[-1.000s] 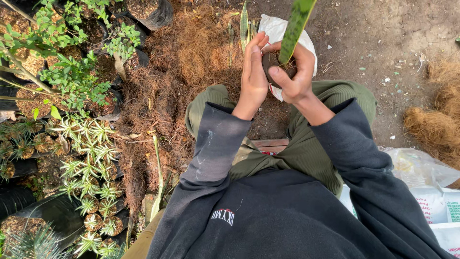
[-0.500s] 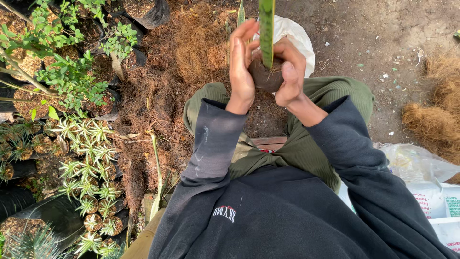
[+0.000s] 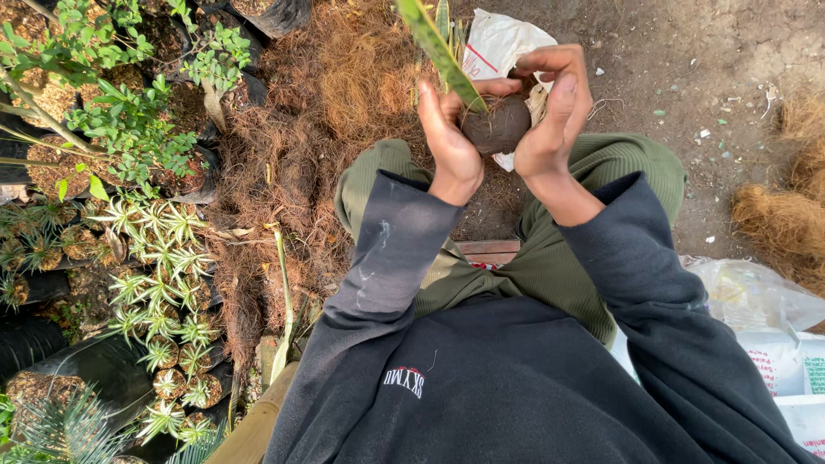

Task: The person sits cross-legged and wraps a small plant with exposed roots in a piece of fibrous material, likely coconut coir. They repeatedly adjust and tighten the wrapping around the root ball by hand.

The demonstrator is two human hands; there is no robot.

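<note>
Both hands cupping dark root ball above knees: left hand pressing one side, right hand wrapping other. Green leaf rising up-left, away from body. White bag lying beyond on ground.

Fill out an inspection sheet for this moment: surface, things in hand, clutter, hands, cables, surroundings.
Surface: bare dirt ground, scattered with small bits of debris.
Things in hand: dark round root ball of a long-leaved plant, held up above the knees.
Clutter: white plastic bag behind the hands; heap of brown fibre at left; another fibre clump at right; printed sacks by the right side.
Hands: left hand and right hand cup the root ball from either side, fingers curled over its top.
Cables: nothing seen.
Surroundings: small spiky potted plants in black bags and leafy shrubs at left.
</note>
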